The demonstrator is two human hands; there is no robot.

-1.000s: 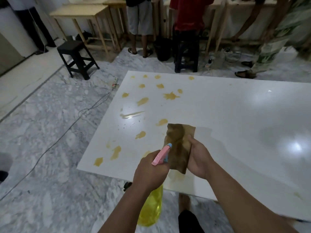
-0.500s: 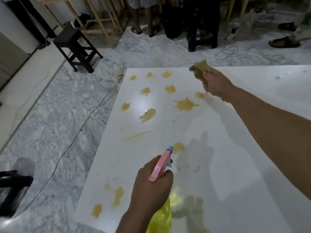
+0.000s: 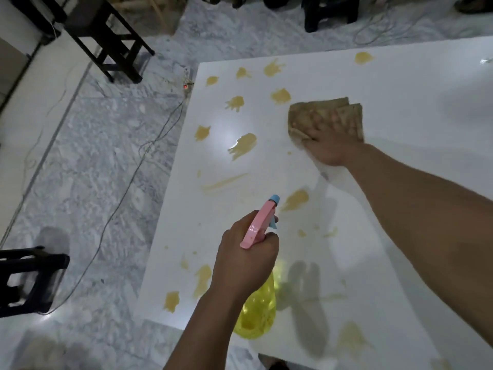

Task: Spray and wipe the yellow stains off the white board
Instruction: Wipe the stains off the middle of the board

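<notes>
Here the right hand presses its flattened fingers on one brown cloth against the white board; the left hand is clenched around one spray bottle. Roughly fifteen yellow stains remain, mostly leftward; wiping appears barely begun.

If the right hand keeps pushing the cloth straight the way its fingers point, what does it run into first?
Probably bare board: the right hand points up-board on the brown cloth, and the white board beyond looks stain-free. The nearest yellow stain lies left of that line.
</notes>
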